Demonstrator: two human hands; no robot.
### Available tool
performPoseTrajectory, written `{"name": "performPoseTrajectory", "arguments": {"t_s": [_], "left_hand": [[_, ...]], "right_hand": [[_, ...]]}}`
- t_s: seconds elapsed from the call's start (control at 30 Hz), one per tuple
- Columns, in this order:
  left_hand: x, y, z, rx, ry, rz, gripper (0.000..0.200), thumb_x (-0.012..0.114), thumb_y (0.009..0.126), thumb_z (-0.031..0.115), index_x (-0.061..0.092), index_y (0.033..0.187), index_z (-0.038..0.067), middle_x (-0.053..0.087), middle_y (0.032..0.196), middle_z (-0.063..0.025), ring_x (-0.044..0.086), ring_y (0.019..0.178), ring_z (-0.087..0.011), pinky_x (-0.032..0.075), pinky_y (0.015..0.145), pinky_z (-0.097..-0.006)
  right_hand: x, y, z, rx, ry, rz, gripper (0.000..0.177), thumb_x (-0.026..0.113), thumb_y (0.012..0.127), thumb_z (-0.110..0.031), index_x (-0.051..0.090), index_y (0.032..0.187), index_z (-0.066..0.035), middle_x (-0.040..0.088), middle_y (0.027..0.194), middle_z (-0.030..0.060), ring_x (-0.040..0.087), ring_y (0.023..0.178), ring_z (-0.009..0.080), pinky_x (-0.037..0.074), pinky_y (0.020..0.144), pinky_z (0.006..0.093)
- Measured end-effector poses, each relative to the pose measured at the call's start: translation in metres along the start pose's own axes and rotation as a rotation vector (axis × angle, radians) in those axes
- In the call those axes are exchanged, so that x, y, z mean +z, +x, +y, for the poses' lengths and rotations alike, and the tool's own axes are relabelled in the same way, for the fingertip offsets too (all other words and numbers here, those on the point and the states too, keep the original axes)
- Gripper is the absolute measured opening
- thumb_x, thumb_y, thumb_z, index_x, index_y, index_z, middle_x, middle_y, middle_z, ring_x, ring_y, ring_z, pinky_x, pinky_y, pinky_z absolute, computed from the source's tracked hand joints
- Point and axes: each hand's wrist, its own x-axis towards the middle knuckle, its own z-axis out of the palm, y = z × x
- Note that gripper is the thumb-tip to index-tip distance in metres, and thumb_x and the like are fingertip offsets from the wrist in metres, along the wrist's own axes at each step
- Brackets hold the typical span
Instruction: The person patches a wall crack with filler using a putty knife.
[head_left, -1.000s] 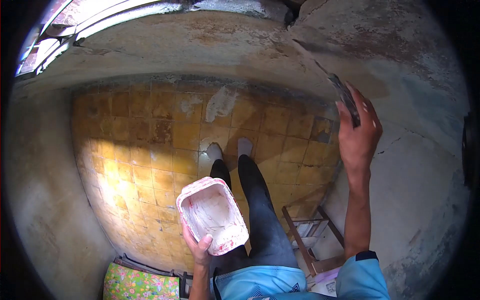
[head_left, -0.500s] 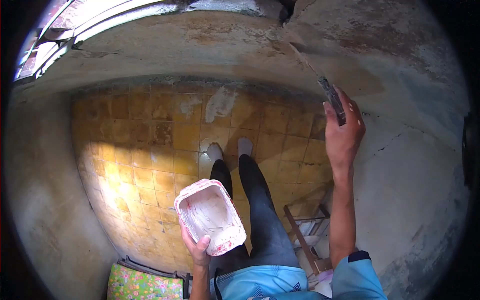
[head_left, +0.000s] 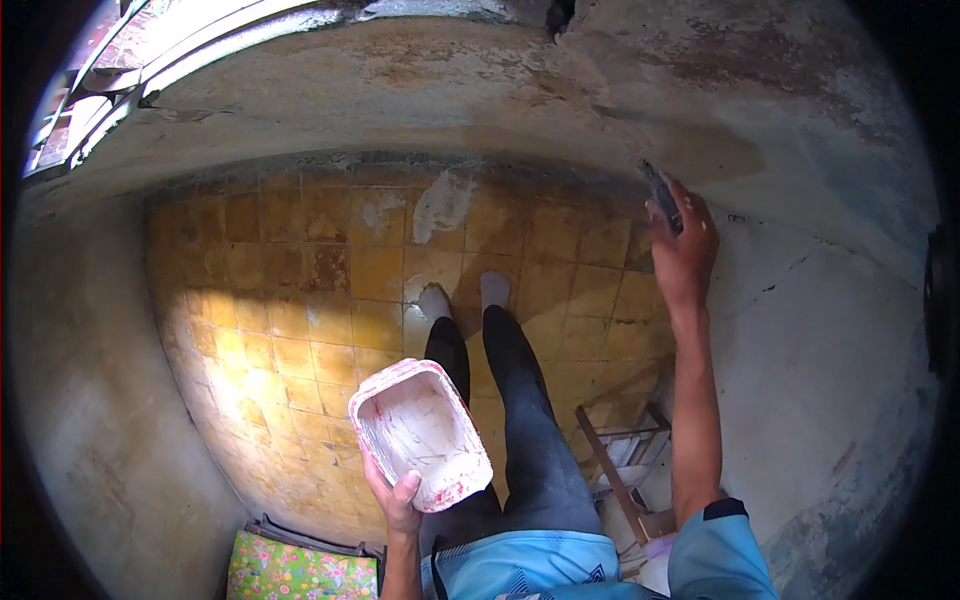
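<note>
My left hand (head_left: 393, 500) grips a white plastic tub (head_left: 425, 430) by its near left side, thumb over the rim. Red smears mark the tub's rim, and its inside is coated with whitish paste. Up at the right, my right hand (head_left: 686, 235) is wrapped round the dark handle of a putty knife (head_left: 657, 186). Its blade points up and away toward the stained wall (head_left: 640, 90) and blends into the plaster there. A crack with a dark hole (head_left: 560, 15) runs down that wall above the knife.
Yellow floor tiles (head_left: 375, 270) lie under my feet. Bright light enters by a window (head_left: 100, 90) at upper left. A wooden frame piece (head_left: 615, 475) stands beside my right leg. A green flowered cushion (head_left: 300, 570) is at lower left. A plastered wall (head_left: 800, 370) rises on the right.
My right hand has shifted slightly, with the putty knife turned so its blade shows less. My left hand and the tub stay nearly in place.
</note>
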Motion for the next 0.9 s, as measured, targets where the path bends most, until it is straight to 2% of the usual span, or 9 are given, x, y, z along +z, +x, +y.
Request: {"name": "performPoseTrajectory", "arguments": {"t_s": [0.13,0.33,0.53,0.63,0.73,0.83,0.9], "left_hand": [[0.003,-0.001,0.006,-0.014,0.01,-0.003,0.106,0.074,0.067,0.036,0.02,0.149,-0.005,0.036,0.144,-0.0193,0.038,0.133,-0.0291,0.029,0.111,-0.0415],[0.004,-0.002,0.004,-0.005,-0.028,0.001,0.107,0.075,0.068,0.035,0.018,0.149,-0.005,0.035,0.144,-0.0191,0.038,0.133,-0.0288,0.029,0.111,-0.0415],[0.005,-0.002,0.006,-0.003,-0.012,-0.007,0.106,0.074,0.069,0.035,0.018,0.149,-0.005,0.035,0.144,-0.019,0.038,0.133,-0.0288,0.03,0.111,-0.0413],[0.002,-0.002,0.003,-0.001,-0.004,-0.009,0.106,0.074,0.069,0.035,0.019,0.149,-0.005,0.035,0.144,-0.0188,0.039,0.132,-0.0285,0.03,0.111,-0.0411],[0.001,-0.001,0.003,0.0,0.002,-0.007,0.105,0.074,0.068,0.035,0.02,0.149,-0.006,0.036,0.143,-0.0187,0.039,0.132,-0.0282,0.03,0.111,-0.0408],[0.004,-0.001,0.004,-0.005,-0.001,-0.01,0.104,0.073,0.068,0.035,0.02,0.149,-0.006,0.037,0.143,-0.0187,0.039,0.132,-0.0282,0.03,0.111,-0.0406],[0.006,0.001,0.008,-0.008,0.001,-0.017,0.104,0.073,0.068,0.035,0.02,0.149,-0.006,0.037,0.144,-0.0189,0.039,0.132,-0.0284,0.03,0.111,-0.0405]], "right_hand": [[-0.011,0.013,0.008,-0.052,-0.063,0.058,0.033,0.066,0.088,-0.014,0.064,0.121,-0.006,0.066,0.109,0.0163,0.064,0.101,0.0331,0.049,0.088,0.0394],[-0.037,-0.015,-0.001,0.074,-0.035,0.12,0.032,0.064,0.089,-0.013,0.064,0.121,-0.007,0.066,0.109,0.0159,0.064,0.102,0.0321,0.049,0.088,0.0404],[-0.016,-0.011,0.005,-0.024,-0.03,-0.03,0.034,0.066,0.088,-0.013,0.064,0.122,-0.008,0.066,0.11,0.0152,0.064,0.101,0.0325,0.049,0.087,0.0402],[-0.012,0.007,0.0,-0.053,0.046,0.005,0.034,0.065,0.087,-0.008,0.063,0.12,-0.003,0.067,0.109,0.0152,0.065,0.1,0.0308,0.049,0.088,0.0376],[-0.017,0.007,-0.001,0.026,-0.036,0.064,0.034,0.066,0.087,-0.011,0.063,0.121,-0.003,0.066,0.111,0.0156,0.064,0.1,0.0314,0.049,0.088,0.0374],[-0.012,-0.022,0.003,0.037,-0.084,0.21,0.036,0.066,0.089,-0.015,0.062,0.122,-0.002,0.066,0.111,0.0176,0.065,0.097,0.0286,0.049,0.086,0.0362],[-0.007,-0.043,0.005,0.208,0.054,0.163,0.033,0.065,0.091,-0.018,0.063,0.119,-0.001,0.067,0.11,0.0162,0.064,0.1,0.0304,0.049,0.087,0.0375]]}}
